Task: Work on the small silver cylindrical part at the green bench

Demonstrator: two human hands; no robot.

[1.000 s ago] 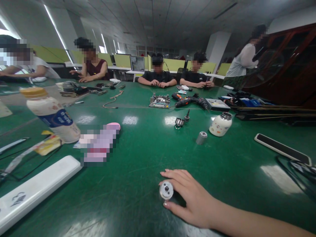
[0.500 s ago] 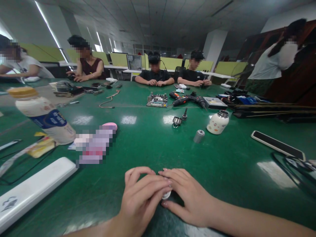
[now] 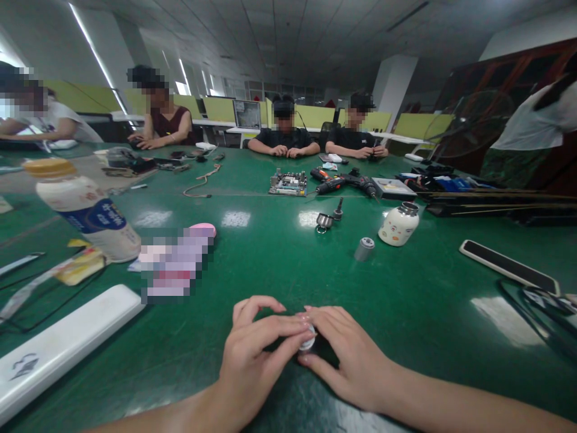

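Note:
Near the front of the green table, both hands meet around a small round whitish-silver piece (image 3: pixel 307 344). My left hand (image 3: pixel 255 355) pinches it from the left with thumb and fingertips. From the right, my right hand (image 3: pixel 354 352) curls around the same piece, thumb low and fingers above. Much of the piece is covered by fingers, so its kind is unclear. Beyond the hands stand a grey cylinder (image 3: pixel 364 250) and a cream bottle with cartoon faces and an uncovered mouth (image 3: pixel 398 226). A silvery metal cap with a ring (image 3: pixel 323 222) lies by a dark stemmed part (image 3: pixel 338 209).
Left are a long white case (image 3: pixel 67 349), a leaning drink bottle (image 3: pixel 92 216) and a blurred pink-purple item (image 3: pixel 180 261). A phone-like dark slab (image 3: pixel 509 264) lies right. Farther back are a circuit board (image 3: pixel 288 184), power drills (image 3: pixel 331 183) and several seated people.
The round piece has tilted and shows more of its face between my fingers. Both hands have shifted slightly. At the far right, a standing person has moved rightward.

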